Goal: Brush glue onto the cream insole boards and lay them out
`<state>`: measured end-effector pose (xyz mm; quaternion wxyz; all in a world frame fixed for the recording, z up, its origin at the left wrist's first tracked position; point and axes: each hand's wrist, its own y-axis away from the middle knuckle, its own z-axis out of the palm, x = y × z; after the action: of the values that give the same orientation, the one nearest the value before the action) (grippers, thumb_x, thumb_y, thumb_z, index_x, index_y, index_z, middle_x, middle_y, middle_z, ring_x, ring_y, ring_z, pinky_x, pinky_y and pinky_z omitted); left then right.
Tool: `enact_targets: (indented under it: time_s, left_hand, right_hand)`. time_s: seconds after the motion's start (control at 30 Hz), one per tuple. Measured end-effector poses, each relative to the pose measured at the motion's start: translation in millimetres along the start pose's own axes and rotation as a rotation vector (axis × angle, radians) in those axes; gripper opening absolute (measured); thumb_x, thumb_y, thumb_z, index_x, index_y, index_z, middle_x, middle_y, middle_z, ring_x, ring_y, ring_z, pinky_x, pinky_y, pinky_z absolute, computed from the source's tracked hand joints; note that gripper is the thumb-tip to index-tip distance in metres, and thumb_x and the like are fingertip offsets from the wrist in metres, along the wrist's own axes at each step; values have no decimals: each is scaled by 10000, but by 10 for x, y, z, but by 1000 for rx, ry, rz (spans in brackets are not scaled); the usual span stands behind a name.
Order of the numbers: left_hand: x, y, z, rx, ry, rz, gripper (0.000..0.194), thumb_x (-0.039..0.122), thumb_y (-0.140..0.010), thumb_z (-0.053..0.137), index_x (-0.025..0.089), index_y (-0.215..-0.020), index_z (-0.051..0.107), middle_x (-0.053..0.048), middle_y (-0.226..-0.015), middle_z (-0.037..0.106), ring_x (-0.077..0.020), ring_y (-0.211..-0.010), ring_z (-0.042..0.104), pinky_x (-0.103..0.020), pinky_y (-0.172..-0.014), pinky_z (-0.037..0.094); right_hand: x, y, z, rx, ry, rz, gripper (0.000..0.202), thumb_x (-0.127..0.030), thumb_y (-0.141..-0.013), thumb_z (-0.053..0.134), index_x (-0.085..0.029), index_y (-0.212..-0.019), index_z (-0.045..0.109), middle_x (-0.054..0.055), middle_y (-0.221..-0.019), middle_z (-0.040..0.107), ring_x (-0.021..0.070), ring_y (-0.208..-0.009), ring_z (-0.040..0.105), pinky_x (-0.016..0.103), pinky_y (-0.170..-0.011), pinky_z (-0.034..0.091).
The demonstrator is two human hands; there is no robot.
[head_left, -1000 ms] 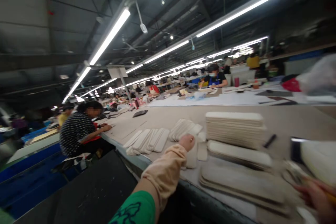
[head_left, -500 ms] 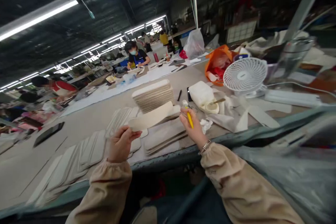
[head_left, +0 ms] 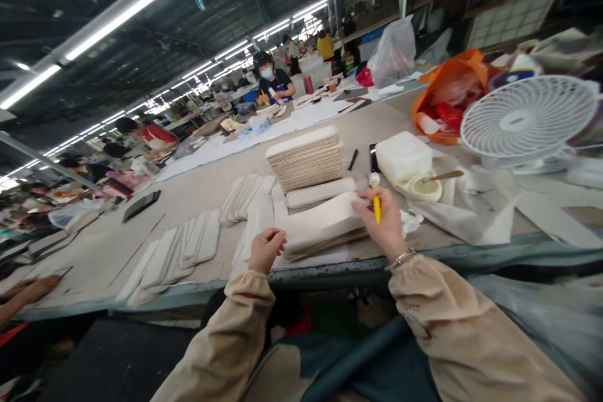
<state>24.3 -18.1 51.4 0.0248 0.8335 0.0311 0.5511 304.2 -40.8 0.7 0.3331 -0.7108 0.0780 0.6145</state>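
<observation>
Insole piece (head_left: 320,221) is pinched at both ends: left hand (head_left: 265,249), right hand (head_left: 384,223) (also gripping a yellow pen (head_left: 377,208)); tall stack (head_left: 306,159) remains on the tabletop (head_left: 198,191).

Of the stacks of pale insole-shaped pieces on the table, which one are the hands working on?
The low stack at the table edge: the left hand and the right hand, holding a yellow pen, both rest on it. The tall stack behind sits untouched.

cream insole sheet (head_left: 320,224), flat atop stack (head_left: 325,240)

A white fan (head_left: 527,120) stands beside an orange bag (head_left: 447,91), near what seems a phone (head_left: 141,205).
</observation>
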Motion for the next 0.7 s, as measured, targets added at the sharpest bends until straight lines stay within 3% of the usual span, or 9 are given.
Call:
enact_targets:
  time_s: [0.33,0.53,0.7]
  left_hand:
    - [-333,-82,-77,10,-169,-102,222,375,-676,658,156,-680,630,15,-534,576,-103,-441,536,-201,-405,411]
    - [-460,-33,-114,34,-154,-57,479,466,-745,609,124,-1081,612,-52,-880,606,-108,-617,583,-219,-504,479]
    - [-475,-51,-154,-38,-183,-13,698,431,-619,757,142,-1229,575,-85,-1086,562,-93,-659,545,-247,-601,493]
  right_hand:
    - [79,94,66,-88,294,6,317,-410,-752,649,-217,-965,516,31,-911,666,188,-640,602,380,-719,468]
    - [218,76,120,-15,-16,134,430,-432,-701,725,-226,-977,469,23,-881,665,166,-635,603,357,-677,510]
    - [275,57,184,4,-264,239,520,-449,-650,776,-240,-986,439,-2,-856,635,138,-595,595,313,-603,528]
